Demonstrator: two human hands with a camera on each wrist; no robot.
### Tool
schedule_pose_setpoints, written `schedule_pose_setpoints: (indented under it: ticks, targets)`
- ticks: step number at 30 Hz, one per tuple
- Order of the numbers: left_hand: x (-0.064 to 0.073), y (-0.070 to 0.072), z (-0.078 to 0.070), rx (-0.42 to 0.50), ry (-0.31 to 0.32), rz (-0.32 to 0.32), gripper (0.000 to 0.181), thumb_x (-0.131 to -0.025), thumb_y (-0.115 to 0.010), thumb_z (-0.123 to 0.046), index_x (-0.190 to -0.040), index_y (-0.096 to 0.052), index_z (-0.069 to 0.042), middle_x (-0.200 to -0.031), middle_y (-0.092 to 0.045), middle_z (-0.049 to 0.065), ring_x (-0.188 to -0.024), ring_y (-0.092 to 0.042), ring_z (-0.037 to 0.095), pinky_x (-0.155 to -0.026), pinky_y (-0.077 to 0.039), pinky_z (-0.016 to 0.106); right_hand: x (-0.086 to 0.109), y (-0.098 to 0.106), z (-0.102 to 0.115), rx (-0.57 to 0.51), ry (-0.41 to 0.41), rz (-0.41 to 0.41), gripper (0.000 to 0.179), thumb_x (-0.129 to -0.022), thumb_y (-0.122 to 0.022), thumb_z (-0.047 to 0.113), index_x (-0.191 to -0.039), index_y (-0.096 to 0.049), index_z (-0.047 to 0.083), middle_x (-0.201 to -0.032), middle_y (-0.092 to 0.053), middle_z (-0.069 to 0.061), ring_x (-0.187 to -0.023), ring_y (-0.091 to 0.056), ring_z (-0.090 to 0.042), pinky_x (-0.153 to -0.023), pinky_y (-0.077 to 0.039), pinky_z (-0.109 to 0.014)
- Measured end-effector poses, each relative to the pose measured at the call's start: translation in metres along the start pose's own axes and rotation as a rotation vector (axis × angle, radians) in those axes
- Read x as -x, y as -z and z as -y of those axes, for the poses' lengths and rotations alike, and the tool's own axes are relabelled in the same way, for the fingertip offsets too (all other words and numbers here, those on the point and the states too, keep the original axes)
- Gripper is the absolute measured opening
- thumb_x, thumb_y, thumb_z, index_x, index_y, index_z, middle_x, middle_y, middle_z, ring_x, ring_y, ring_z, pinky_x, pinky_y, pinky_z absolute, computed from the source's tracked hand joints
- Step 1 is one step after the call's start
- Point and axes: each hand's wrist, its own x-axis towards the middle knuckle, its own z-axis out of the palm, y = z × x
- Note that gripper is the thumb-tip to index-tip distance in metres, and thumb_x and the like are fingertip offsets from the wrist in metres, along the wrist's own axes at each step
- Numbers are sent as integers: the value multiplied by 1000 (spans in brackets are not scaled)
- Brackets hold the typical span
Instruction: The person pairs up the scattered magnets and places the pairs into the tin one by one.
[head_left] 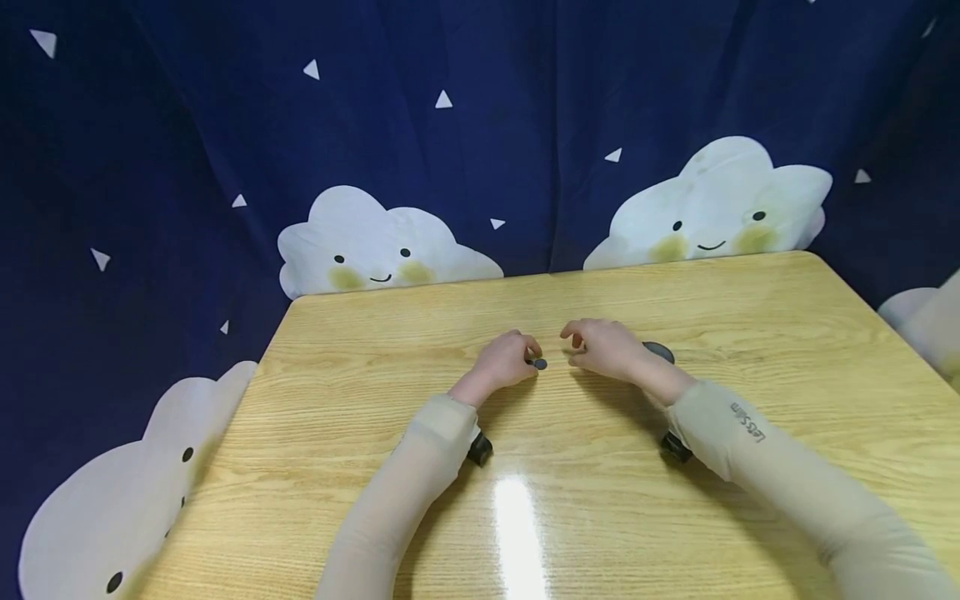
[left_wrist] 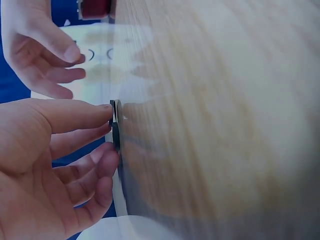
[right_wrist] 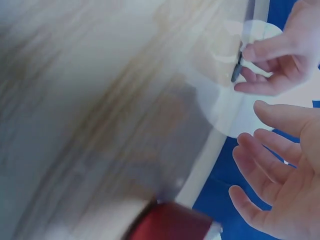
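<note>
Closest to you are your pale sleeves (head_left: 390, 508), and past them, toward the far side of the table (head_left: 300, 467), your left hand (head_left: 506, 358) pinches a small dark thing (head_left: 541, 364), which runs about left to right with its round end pointing right. Your right hand (head_left: 603, 348) is just to the right, its fingers spread and softly bent. Your left fingers hide part of the dark thing, and a red thing (right_wrist: 170, 222) near your right hand is cut off in both wrist views.
</note>
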Motion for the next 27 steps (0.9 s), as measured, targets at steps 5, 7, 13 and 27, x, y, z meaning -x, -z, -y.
schedule_pose_setpoints:
  ticks: [5,7,13,27]
  targets:
    - [0,-1,-1,-28,-30,-5,24,-84,-65,-20,-107,-67,-20,-95,-56,0,-76,-53,11,-63,-44,24,5,9,-7,-19,-5,-50,38,-81,-66,19,-114,-59,2,-95,-64,-11,-84,-61,-26,-73,-47,-42]
    - [0,-1,-1,-46,-39,-11,23,-84,-65,-20,-107,-68,-21,-95,-57,0,-76,-54,11,-62,-44,24,8,12,-10,-28,-8,-70,38,-81,-67,21,-114,-59,2,-95,-64,-12,-86,-60,-27,-73,-47,-43]
    - [0,-3,-3,-72,-28,-24,20,-84,-66,-23,-104,-68,-22,-94,-56,-1,-76,-54,11,-63,-44,25,17,17,-21,-22,-7,-122,41,-79,-69,23,-112,-60,1,-97,-64,-12,-89,-59,-28,-75,-46,-44]
    - [-2,-4,-1,-39,-15,-11,21,-83,-67,-27,-103,-68,-22,-94,-55,-2,-79,-53,11,-63,-43,26,39,25,-50,-66,-2,-39,62,-74,-74,30,-125,-52,3,-124,-51,-20,-113,-47,-39,-91,-37,-53]
